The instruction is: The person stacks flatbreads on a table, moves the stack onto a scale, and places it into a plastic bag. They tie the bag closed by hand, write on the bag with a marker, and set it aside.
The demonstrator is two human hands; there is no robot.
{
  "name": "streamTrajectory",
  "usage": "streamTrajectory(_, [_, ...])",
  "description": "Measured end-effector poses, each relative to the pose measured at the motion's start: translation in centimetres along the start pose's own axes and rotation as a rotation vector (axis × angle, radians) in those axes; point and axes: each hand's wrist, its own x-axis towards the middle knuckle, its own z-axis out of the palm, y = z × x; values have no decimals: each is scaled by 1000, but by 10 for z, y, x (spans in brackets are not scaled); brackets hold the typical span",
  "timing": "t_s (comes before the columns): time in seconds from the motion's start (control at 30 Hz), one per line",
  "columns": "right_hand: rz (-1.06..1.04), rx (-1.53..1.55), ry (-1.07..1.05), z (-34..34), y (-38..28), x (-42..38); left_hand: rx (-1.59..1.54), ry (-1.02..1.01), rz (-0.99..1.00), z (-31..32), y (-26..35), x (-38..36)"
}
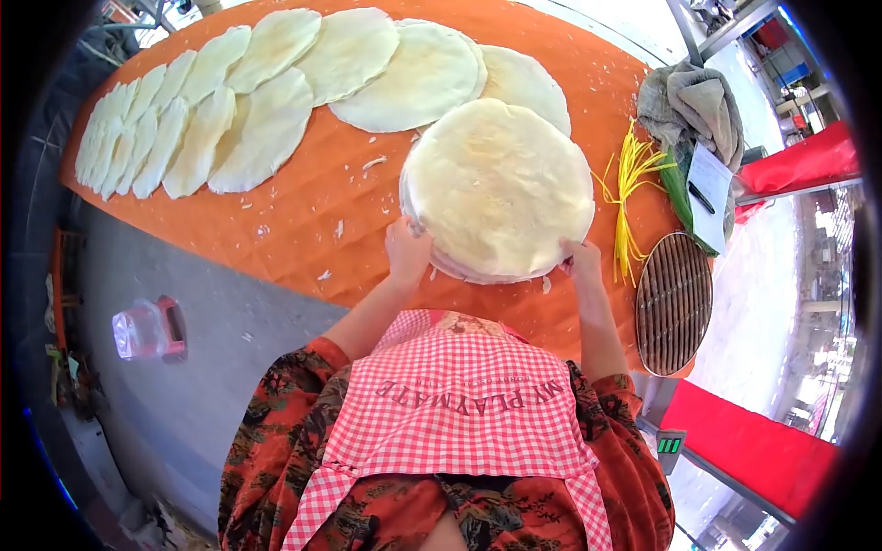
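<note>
A thick stack of round, thin pale flatbreads (498, 188) lies on the orange table in front of me. At its lower left edge, my left hand (407, 248) grips the side of the stack with curled fingers. My right hand (582, 260) pinches the lower right edge, thumb and fingers closed on it. How many layers each hand holds is hidden. Behind the stack, another flatbread (525, 87) shows partly covered. Overlapping rows of flatbreads (262, 133) spread across the left and far side of the table.
The orange tabletop (340, 220) carries scattered crumbs. To the right lie a bundle of yellow ties (629, 188), a round slatted rack (674, 303), a grey cloth (698, 106), and paper (709, 188) with a pen (701, 197). A clear plastic container (138, 331) stands lower left.
</note>
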Motion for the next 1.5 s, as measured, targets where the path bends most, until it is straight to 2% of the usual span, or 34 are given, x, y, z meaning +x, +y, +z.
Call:
streamTrajectory(0.17, [58,42,16,15,10,-17,-356,-151,-236,-8,-1,7])
streamTrajectory(0.27, [99,12,-22,9,19,-17,-442,-180,-235,-19,16,3])
streamTrajectory(0.37, [46,1,2,16,19,-25,-387,-185,-222,-16,6,12])
streamTrajectory(0.47, [51,-109,-50,16,11,-40,-480,-238,-272,-12,-3,21])
streamTrajectory(0.57, [-390,-953,381,19,23,-39,-531,-279,-290,-6,-21,33])
streamTrajectory(0.67, [-946,-1027,313,67,1,-81,-476,-165,-250,0,-26,34])
streamTrajectory(0.73, [-934,-1006,-42,92,14,-83,-457,-154,-268,2,-21,34])
streamTrajectory(0.8, [-1030,-1118,-233,116,30,-83,-453,-154,-278,3,-16,38])
streamTrajectory(0.87, [-1034,-1244,-272,138,31,-90,-457,-163,-297,0,-16,40])
streamTrajectory(0.97, [-1024,-1303,-267,151,36,-93,-745,-331,-465,-23,7,38])
streamTrajectory(1.07, [-996,-1321,-268,156,38,-91,-696,-337,-526,-23,11,42])
streamTrajectory(1.17, [-965,-1339,-300,155,33,-92,-844,-394,-597,-20,4,48])
streamTrajectory(1.27, [-945,-1321,-345,153,28,-91,-727,-464,-662,-26,18,50])
streamTrajectory(1.37, [-936,-1237,-384,148,25,-86,-766,-375,-485,-13,21,44])
streamTrajectory(1.4, [-934,-1199,-396,146,25,-84,-683,-367,-440,-11,17,45])
streamTrajectory(1.47, [-948,-1118,-288,133,23,-86,-514,-353,-345,-6,6,50])
streamTrajectory(1.5, [-955,-1076,-229,124,21,-87,-532,-337,-329,-2,-3,50])
